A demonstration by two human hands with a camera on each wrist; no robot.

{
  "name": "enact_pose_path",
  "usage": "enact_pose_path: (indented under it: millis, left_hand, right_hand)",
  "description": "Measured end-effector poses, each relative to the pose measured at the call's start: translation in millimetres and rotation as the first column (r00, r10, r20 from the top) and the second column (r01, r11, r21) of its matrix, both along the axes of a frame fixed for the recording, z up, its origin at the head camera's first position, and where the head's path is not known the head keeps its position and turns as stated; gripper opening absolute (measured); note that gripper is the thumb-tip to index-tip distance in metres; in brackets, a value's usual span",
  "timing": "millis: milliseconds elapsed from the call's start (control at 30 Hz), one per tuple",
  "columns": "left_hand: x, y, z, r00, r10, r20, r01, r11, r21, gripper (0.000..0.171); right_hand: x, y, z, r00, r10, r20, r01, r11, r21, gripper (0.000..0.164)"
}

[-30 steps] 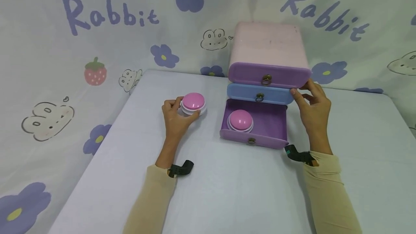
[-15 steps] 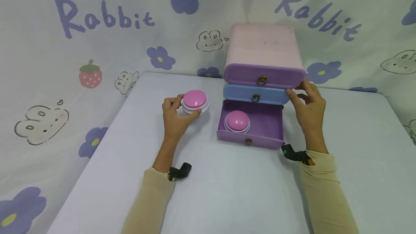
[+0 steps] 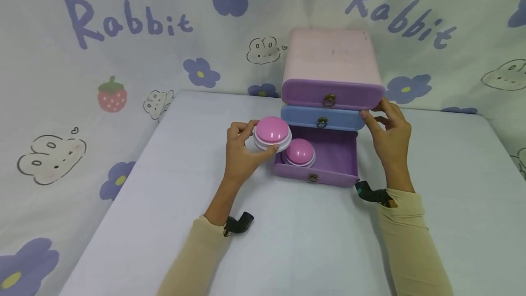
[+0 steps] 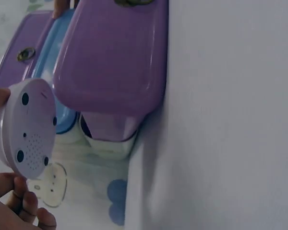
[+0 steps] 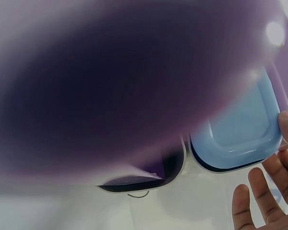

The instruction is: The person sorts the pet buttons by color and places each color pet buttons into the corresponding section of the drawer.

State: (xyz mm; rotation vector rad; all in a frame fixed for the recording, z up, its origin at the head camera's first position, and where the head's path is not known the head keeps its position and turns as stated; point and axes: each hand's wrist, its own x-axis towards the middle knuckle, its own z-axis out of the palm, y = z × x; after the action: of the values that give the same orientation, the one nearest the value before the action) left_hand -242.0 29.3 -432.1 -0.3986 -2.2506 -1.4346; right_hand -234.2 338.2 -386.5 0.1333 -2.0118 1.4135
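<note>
My left hand (image 3: 242, 156) holds a pink push button (image 3: 272, 130) by its white rim, thumb at the front and fingers behind. In the left wrist view its white underside (image 4: 36, 127) shows dark round feet and small speaker holes. It overlaps the left edge of the pulled-out bottom drawer (image 3: 334, 154). Inside that purple drawer, at the left, sits a second pink push button (image 3: 300, 152). My right hand (image 3: 392, 138) grips the right side of the drawer cabinet (image 3: 333, 56), its thumb at the end of the blue middle drawer (image 3: 304, 117); some fingers are hidden behind the cabinet.
The cabinet's purple top drawer (image 3: 306, 92) has a brass ring pull and juts out above the blue one. A white cloth covers the table (image 3: 304, 241). Behind hangs a printed curtain (image 3: 230, 35) with flowers and rabbits.
The left hand has lifted the pink button off the table and carried it right, to the drawer's left edge. The right hand has stayed at the cabinet's side.
</note>
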Motion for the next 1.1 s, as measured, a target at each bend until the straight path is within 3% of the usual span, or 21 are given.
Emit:
enact_pose_path:
  millis: [200, 567, 1100]
  left_hand:
    - [8.3, 17.1, 2.3, 0.998, -0.066, -0.018, 0.066, 0.998, -0.002, 0.064]
    - [15.2, 45.9, 1.5, 0.991, -0.132, -0.005, 0.132, 0.991, 0.006, 0.069]
    - [19.6, 80.6, -2.3, 0.983, -0.177, -0.039, 0.177, 0.984, -0.022, 0.066]
  right_hand:
    - [0.4, 1.4, 1.3, 1.0, 0.008, 0.002, -0.008, 1.0, -0.009, 0.049]
    - [-0.3, 4.0, 2.8, 1.0, 0.011, -0.015, -0.011, 1.0, 0.006, 0.049]
    - [-0.7, 1.8, 2.7, 1.0, 0.019, -0.015, -0.019, 1.0, -0.015, 0.049]
